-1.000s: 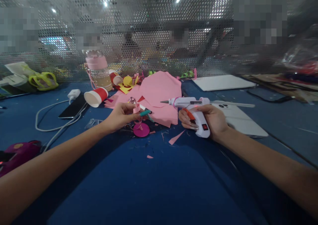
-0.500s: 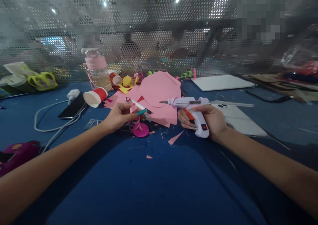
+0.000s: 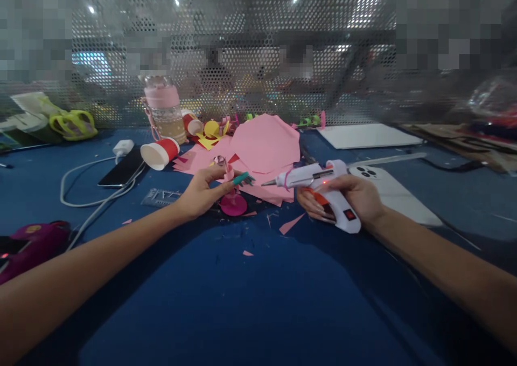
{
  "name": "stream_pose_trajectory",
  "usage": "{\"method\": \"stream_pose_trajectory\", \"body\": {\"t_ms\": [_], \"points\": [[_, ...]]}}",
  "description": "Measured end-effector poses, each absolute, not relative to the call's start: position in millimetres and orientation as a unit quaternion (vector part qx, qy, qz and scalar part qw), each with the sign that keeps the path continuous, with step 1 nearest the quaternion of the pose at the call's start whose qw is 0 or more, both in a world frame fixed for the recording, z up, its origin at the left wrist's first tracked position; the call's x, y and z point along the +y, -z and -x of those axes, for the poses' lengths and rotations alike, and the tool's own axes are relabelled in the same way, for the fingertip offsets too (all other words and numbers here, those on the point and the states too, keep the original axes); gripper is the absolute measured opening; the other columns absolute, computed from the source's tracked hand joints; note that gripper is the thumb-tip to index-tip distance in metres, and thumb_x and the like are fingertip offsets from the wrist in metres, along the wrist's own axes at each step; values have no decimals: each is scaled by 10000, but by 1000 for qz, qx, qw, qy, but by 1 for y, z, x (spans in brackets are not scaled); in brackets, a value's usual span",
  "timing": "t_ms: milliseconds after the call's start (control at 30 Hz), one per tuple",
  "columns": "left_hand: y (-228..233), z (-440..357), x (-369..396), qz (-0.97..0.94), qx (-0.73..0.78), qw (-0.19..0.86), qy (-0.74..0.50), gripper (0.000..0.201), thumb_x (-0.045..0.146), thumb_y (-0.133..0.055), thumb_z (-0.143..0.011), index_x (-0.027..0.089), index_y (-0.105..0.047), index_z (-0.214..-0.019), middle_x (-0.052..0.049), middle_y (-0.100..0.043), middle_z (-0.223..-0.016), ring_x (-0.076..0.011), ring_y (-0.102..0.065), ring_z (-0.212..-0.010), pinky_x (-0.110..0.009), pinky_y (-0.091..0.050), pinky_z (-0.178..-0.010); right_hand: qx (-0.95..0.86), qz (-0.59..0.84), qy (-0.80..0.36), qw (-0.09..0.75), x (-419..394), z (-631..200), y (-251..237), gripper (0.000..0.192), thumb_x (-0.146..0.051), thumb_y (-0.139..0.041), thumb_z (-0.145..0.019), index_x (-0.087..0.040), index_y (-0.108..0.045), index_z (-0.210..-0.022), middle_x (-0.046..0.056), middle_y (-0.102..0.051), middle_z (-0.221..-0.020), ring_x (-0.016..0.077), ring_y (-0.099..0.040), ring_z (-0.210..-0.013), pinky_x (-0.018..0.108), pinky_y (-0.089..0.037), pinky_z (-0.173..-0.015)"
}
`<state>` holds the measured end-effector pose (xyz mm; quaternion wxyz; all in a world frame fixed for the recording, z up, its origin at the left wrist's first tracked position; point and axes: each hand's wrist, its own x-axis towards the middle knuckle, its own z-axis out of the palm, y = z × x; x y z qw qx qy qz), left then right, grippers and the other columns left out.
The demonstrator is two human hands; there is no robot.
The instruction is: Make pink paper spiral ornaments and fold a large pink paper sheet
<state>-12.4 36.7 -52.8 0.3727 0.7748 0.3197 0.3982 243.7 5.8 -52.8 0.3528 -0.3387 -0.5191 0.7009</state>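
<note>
My left hand [image 3: 201, 192] pinches a curled pink paper strip [image 3: 224, 167] above a round magenta paper disc [image 3: 233, 205] lying on the blue table [image 3: 258, 296]. A teal-tipped pen [image 3: 242, 179] pokes out past its fingers. My right hand [image 3: 350, 198] grips a white hot glue gun [image 3: 323, 185] with an orange trigger. The gun tilts down and to the left, its metal nozzle a short way right of the strip. A glue stick juts out behind it.
Pink paper sheets [image 3: 262, 145] lie behind the hands. A red paper cup [image 3: 158, 153], a pink-lidded bottle [image 3: 165, 110], a phone with white charger cable [image 3: 121, 167], a white phone [image 3: 393, 193] and a ruler [image 3: 158, 197] lie around. Perforated metal screen [image 3: 242, 48] closes the back.
The glue gun has tipped nozzle-down and moved left toward the pink strip. My left hand has stayed over the magenta disc, turning the strip slightly.
</note>
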Motion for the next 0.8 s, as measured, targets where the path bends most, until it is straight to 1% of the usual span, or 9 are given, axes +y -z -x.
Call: {"method": "stream_pose_trajectory", "body": {"t_ms": [133, 200, 300, 467, 567, 667, 800], "points": [[53, 11, 37, -781, 318, 368, -392, 240, 312, -545, -750, 150, -657, -886, -55, -652, -790, -128, -563, -714, -234, -445, -666, -527, 373, -706, 290, -5, -234, 51, 228, -356, -451, -559, -152, -529, -492, 42, -470, -405, 121, -399, -321, 246, -292, -310], [53, 10, 37, -783, 314, 367, -392, 221, 300, -541, -748, 150, -656, -864, -56, -653, -811, -133, -568, -739, -238, -443, -683, -530, 407, -689, 280, -12, -226, 51, 222, -352, -473, -548, -148, -525, -476, 41, -487, -403, 116, -416, -319, 241, -322, -310], [53, 10, 37, -786, 311, 361, -394, 207, 282, -526, -757, 152, -652, -859, -58, -653, -844, -135, -568, -778, -243, -438, -711, -529, 448, -653, 305, -20, -213, 52, 195, -327, -500, -554, -150, -527, -477, 24, -491, -382, 101, -415, -310, 225, -342, -304], [54, 9, 37, -780, 311, 372, -396, 216, 296, -521, -760, 145, -644, -851, -65, -652, -863, -139, -571, -792, -258, -436, -729, -511, 474, -635, 333, -24, -199, 52, 165, -296, -498, -571, -164, -513, -474, 14, -486, -347, 92, -404, -292, 209, -311, -281], [55, 9, 37, -778, 306, 378, -397, 221, 306, -521, -759, 150, -639, -861, -67, -654, -894, -143, -568, -810, -264, -431, -741, -502, 486, -627, 346, -23, -195, 52, 154, -292, -502, -548, -169, -502, -455, 8, -481, -337, 86, -396, -283, 207, -298, -278], [55, 9, 37, -777, 303, 379, -401, 214, 305, -519, -756, 149, -635, -846, -65, -652, -873, -144, -563, -802, -268, -429, -733, -498, 494, -622, 347, -23, -192, 51, 151, -295, -506, -525, -170, -499, -439, 6, -480, -337, 83, -394, -280, 205, -288, -274], [56, 9, 38, -781, 311, 364, -400, 195, 309, -518, -754, 155, -631, -789, -50, -643, -815, -146, -553, -778, -276, -423, -716, -501, 494, -616, 354, -23, -191, 53, 127, -284, -503, -529, -173, -507, -468, 1, -487, -350, 82, -390, -290, 205, -280, -270]]}}
